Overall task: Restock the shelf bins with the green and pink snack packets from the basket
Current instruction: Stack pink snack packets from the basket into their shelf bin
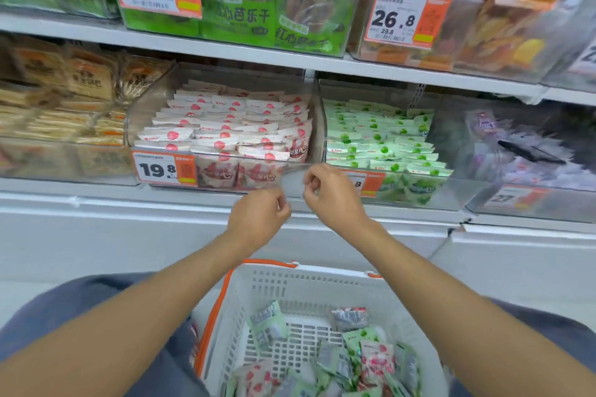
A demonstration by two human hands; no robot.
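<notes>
A clear bin (pixel 225 74) on the middle shelf holds rows of pink snack packets (pixel 225 126). The clear bin (pixel 416 90) to its right holds green snack packets (pixel 380 138). Below me stands a white basket (pixel 309 287) with orange handles, with several green packets (pixel 267 325) and pink packets (pixel 377 361) loose inside. My left hand (pixel 259 216) hovers just below the pink bin's front, fingers loosely curled, nothing in it. My right hand (pixel 332 193) is raised where the two bins meet, fingers loosely curled near the front edge, holding nothing I can see.
Brown cracker packs (pixel 64 100) fill the bin to the left, and purple packets (pixel 522 151) the bin to the right. Orange price tags (pixel 164 167) hang on the bin fronts. The shelf above carries green guava bags (pixel 245 3). A white shelf ledge (pixel 129 206) runs below.
</notes>
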